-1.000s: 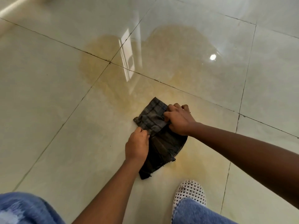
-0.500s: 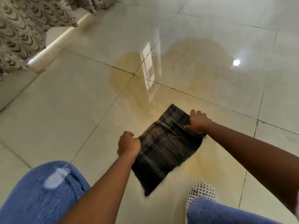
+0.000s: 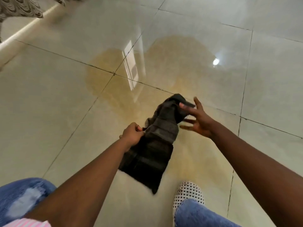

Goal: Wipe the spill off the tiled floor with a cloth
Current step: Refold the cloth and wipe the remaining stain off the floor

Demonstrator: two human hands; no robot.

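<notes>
A dark plaid cloth (image 3: 152, 148) hangs bunched and lifted above the cream tiled floor (image 3: 41, 104). My left hand (image 3: 132, 134) pinches its left edge between thumb and fingers. My right hand (image 3: 199, 119) is spread with straight fingers just right of the cloth's upper fold, and its fingertips touch that fold. A wide yellowish spill (image 3: 164, 66) lies across the tile joints beyond the cloth and reaches under it toward my foot.
My white dotted shoe (image 3: 188, 194) stands on the floor at the lower right, and my knees in blue jeans (image 3: 24, 195) fill the bottom corners. A patterned curtain (image 3: 19, 9) and a pale skirting strip run along the upper left.
The cloth lay spread flat on the floor between both hands; now it is raised and crumpled. My right hand has let go of its edge and opened.
</notes>
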